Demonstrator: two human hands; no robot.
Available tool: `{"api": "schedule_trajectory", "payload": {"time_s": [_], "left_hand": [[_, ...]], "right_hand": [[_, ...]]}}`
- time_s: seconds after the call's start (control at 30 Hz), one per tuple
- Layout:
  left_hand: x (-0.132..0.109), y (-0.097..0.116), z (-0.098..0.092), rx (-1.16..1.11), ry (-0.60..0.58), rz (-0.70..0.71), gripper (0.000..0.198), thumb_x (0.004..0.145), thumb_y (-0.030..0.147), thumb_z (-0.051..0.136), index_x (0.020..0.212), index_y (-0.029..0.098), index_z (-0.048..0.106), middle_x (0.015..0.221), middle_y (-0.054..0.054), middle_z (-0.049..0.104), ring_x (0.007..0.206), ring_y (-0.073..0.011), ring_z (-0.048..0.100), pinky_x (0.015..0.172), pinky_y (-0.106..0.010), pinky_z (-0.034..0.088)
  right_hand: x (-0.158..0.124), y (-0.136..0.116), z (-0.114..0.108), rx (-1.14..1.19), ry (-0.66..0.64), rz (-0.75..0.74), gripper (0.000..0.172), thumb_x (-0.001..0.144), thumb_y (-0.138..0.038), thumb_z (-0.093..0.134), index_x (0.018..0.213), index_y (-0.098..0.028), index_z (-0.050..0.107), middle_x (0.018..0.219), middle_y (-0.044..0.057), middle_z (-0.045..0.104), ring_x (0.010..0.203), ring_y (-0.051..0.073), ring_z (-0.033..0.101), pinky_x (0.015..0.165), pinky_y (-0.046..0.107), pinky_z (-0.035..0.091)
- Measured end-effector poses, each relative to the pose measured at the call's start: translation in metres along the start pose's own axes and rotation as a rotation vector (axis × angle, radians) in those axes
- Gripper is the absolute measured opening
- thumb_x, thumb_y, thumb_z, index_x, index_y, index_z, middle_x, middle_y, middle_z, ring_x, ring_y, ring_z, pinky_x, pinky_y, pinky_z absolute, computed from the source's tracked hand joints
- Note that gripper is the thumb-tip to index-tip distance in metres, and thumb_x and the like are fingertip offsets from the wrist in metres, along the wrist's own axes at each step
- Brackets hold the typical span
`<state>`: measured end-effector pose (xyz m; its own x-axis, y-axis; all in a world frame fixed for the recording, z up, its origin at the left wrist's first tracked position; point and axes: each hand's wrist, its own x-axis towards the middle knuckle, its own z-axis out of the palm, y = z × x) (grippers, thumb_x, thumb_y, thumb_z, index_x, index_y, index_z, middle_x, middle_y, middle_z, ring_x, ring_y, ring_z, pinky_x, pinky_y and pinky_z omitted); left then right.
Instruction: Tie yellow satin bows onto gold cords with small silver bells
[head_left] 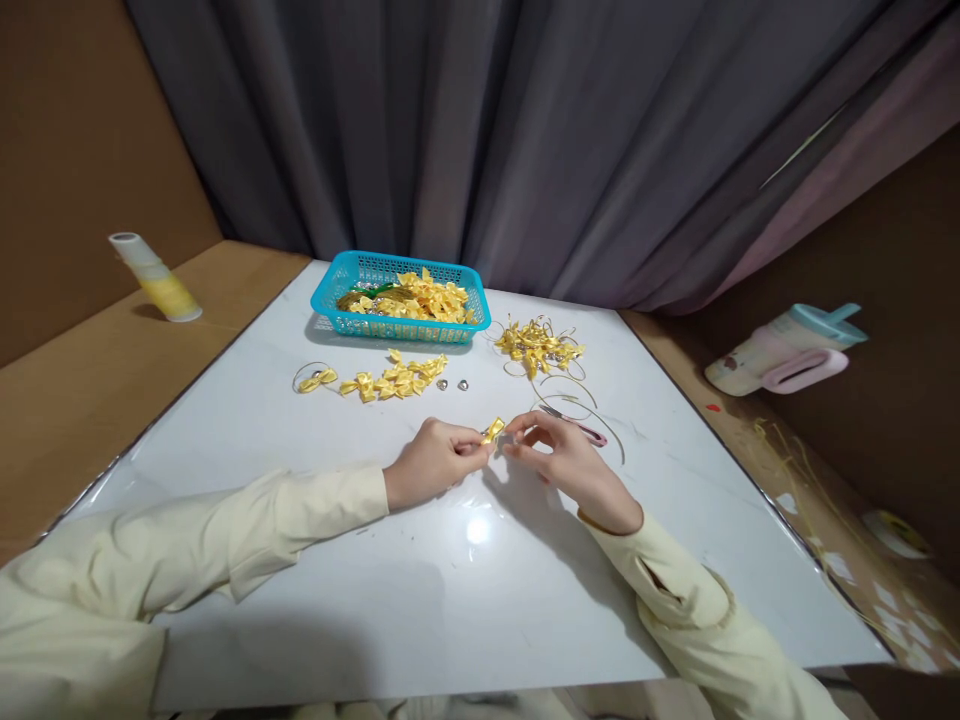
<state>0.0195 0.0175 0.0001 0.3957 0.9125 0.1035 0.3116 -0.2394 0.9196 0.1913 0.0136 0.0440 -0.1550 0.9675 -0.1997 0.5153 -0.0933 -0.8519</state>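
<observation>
A small yellow satin bow [493, 431] is pinched between the thumb and fingers of my left hand [439, 462], above the middle of the white table. My right hand [566, 458] is at the bow's right side, thumb and forefinger drawn close together; what lies between their tips is too small to make out. Under and beyond the right hand lie a pink-handled tool [592, 434] with a metal tip and a loose gold cord [611, 425]. Two small silver bells [463, 385] rest beyond my left hand, beside a cluster of yellow bows [401, 378].
A blue plastic basket [397, 333] of bows stands at the back. Right of it is a pile of corded bows [536, 345]; a single corded bow [318, 380] lies left. A yellow-and-white roll [161, 280] and a lidded cup [780, 350] stand at the sides.
</observation>
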Motion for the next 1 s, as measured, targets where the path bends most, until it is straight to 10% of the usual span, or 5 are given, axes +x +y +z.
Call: {"api": "schedule_trajectory", "payload": {"time_s": [0.67,0.8,1.0], "left_hand": [[0.0,-0.003,0.001,0.033,0.017,0.048,0.032,0.077,0.027,0.049,0.048,0.013,0.049,0.037,0.007,0.033,0.04,-0.0049,0.028,0.042,-0.018,0.025],[0.001,-0.002,0.0,0.035,0.012,0.043,0.033,0.077,0.027,0.049,0.047,0.014,0.045,0.037,0.007,0.032,0.039,-0.0049,0.028,0.042,-0.018,0.025],[0.001,0.0,0.0,0.025,0.021,0.021,0.036,0.077,0.027,0.049,0.045,0.015,0.039,0.037,0.007,0.031,0.039,-0.0049,0.03,0.044,-0.018,0.027]], "right_hand": [[0.009,0.014,-0.007,0.612,-0.471,0.315,0.017,0.065,-0.026,0.066,0.076,-0.015,0.058,0.063,-0.003,0.042,0.05,0.006,0.035,0.035,0.016,0.013],[0.005,0.01,-0.003,0.415,-0.344,0.18,0.016,0.067,-0.028,0.062,0.073,-0.017,0.053,0.055,-0.006,0.04,0.046,0.006,0.033,0.037,0.016,0.018],[-0.003,0.012,0.011,-0.224,0.091,-0.421,0.004,0.075,-0.018,0.05,0.071,-0.017,0.05,0.072,0.002,0.053,0.065,0.012,0.049,0.052,0.022,0.037]]}}
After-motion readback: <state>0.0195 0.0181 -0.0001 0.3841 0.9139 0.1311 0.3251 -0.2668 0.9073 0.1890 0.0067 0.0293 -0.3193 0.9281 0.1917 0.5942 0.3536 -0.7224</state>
